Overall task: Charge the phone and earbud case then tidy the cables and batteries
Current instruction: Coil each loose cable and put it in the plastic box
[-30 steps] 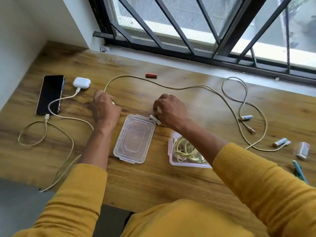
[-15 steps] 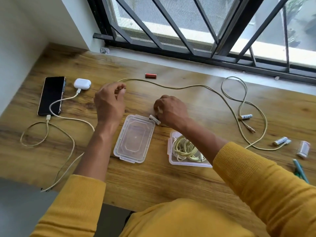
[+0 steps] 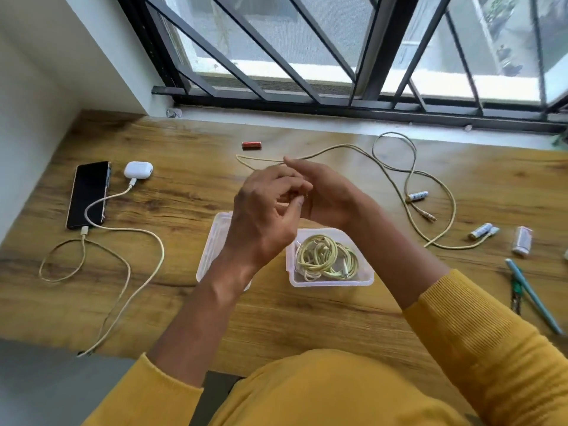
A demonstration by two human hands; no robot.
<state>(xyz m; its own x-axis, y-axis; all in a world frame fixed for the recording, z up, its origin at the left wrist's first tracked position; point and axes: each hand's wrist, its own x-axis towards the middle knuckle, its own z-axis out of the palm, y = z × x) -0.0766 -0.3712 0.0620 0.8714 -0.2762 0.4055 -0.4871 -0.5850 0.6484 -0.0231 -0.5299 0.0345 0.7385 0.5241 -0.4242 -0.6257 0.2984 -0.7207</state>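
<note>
Left hand and right hand meet above the open box, fingers curled on one end of the loose cable. Cable's slack trails right of the box; the right hand is nearer it.

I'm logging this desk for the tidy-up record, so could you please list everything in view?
phone: one, black, desk far left, cable plugged in
earbud case: one, white, beside phone, cable plugged in
loose cable: one, beige, desk right, led to the hands
tub: one, clear, desk centre, holds coiled cables
lid: one, clear, left of tub
red battery: one, near window
white batteries: about four, desk right
pens: teal, right edge
left hand: curled around cable
right hand: holding cable
</note>
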